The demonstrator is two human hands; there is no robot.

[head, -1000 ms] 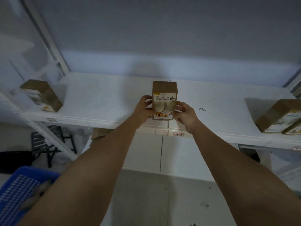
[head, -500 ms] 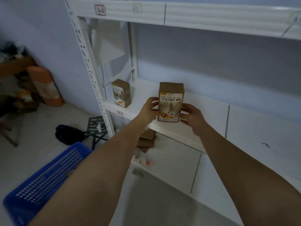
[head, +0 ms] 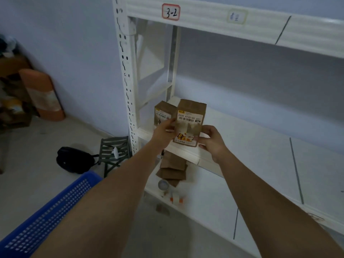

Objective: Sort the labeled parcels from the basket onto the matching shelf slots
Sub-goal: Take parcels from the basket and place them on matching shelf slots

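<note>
Holding a brown cardboard parcel [head: 189, 123] upright between them, the left hand [head: 163, 133] and the right hand [head: 211, 139] keep it in front of the white shelf board [head: 251, 146], at the front edge near the shelf's left end. The left fingers [head: 170, 121] curl round the parcel's left side, and the right fingers [head: 206, 128] pinch its lower right edge. Its facing side carries a white barcode label printed "332C A122-00 621" and, lower down, handwriting in black marker over an orange patch. Just behind and to the left stands a second parcel [head: 162, 114] of the same kind, upright on the shelf board beside the perforated white post [head: 126, 84]. On the beam above, a red-bordered tag [head: 170, 12] reads "3-2"; a paler tag [head: 236, 16] to its right is too blurred to read. Flattened brown cartons [head: 173, 167] and a roll of tape [head: 163, 184] lie on the lower shelf. A blue basket [head: 46, 216] sits at the lower left, with a black bag [head: 74, 162] and a small folding stool [head: 114, 148] on the floor beyond it.
</note>
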